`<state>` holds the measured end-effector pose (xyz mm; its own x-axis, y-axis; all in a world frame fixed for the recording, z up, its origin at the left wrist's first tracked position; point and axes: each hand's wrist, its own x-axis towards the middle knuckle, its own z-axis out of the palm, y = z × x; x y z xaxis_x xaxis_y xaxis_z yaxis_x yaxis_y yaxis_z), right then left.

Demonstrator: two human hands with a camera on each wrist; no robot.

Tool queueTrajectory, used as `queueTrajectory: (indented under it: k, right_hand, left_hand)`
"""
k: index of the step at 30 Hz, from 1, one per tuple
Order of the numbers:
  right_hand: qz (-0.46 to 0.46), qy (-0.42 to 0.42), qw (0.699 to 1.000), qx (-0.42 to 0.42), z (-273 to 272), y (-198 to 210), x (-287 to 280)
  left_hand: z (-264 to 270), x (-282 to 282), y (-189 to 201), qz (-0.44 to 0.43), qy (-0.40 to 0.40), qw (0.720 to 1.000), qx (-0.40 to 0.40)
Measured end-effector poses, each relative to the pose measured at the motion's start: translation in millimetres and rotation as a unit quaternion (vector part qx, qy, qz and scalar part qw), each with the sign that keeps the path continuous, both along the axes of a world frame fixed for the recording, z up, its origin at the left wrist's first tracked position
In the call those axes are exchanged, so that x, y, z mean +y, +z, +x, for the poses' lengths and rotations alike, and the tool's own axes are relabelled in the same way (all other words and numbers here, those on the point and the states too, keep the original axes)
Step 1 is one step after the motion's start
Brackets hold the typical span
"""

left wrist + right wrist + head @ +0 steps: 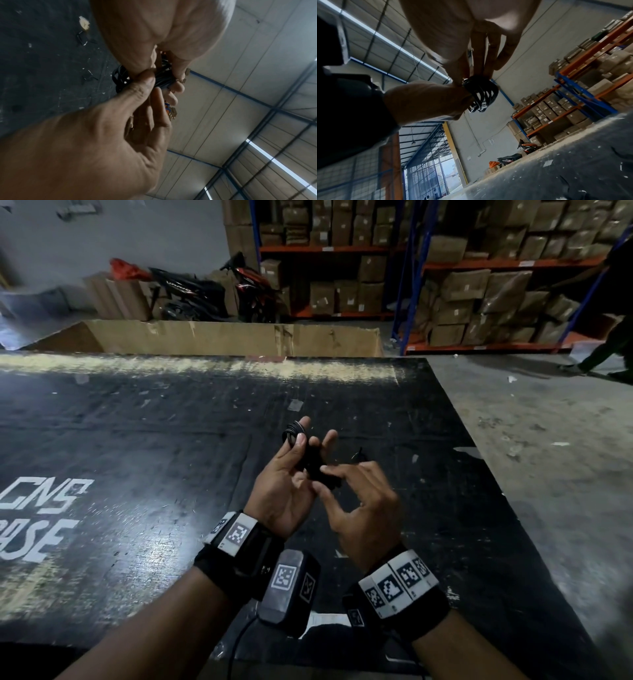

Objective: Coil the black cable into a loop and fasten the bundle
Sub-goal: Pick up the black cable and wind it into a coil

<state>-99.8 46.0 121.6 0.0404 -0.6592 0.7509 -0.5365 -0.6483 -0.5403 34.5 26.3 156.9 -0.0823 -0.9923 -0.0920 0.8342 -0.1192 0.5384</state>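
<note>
The black cable is wound into a small bundle held above the black table. My left hand grips it, thumb on top and fingers curled behind. My right hand pinches the bundle's near end between thumb and forefinger. In the left wrist view my thumb presses on the cable strands. Seen from the right wrist, the coil sticks out beyond the left hand, with the right fingertips on its top. A small black twist of wire lies on the table just beyond my right hand.
White lettering marks the table's left part. Its right edge drops to a concrete floor. A big open cardboard box stands past the far edge. Behind are shelf racks of cartons, parked motorbikes and a person's leg.
</note>
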Motion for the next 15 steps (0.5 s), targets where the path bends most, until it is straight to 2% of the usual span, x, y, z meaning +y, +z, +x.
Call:
queueTrajectory:
  k: [3,7,11,15]
  right_hand:
    - [0.006,-0.005,1.0,-0.005,1.5,5.5,-2.5]
    - [-0.024,-0.014,0.999,0.044,3.5,7.5,-9.6]
    - [-0.043,0.003,0.998,0.04,-0.3,6.2,-20.0]
    - [0.001,0.016,1.0,-0.005,-11.0,2.2,-26.3]
  left_hand:
    - [-4.0,-0.1,-0.2,0.006,0.004,1.0,0.006]
    - [-8.3,1.2,4.6,0.029,0.013,0.999,0.013]
    - [-6.0,2.3,4.0,0.055,0.021,0.998,-0.022]
    - [4.1,6.5,-3.4,0.085,0.006,0.993,-0.082]
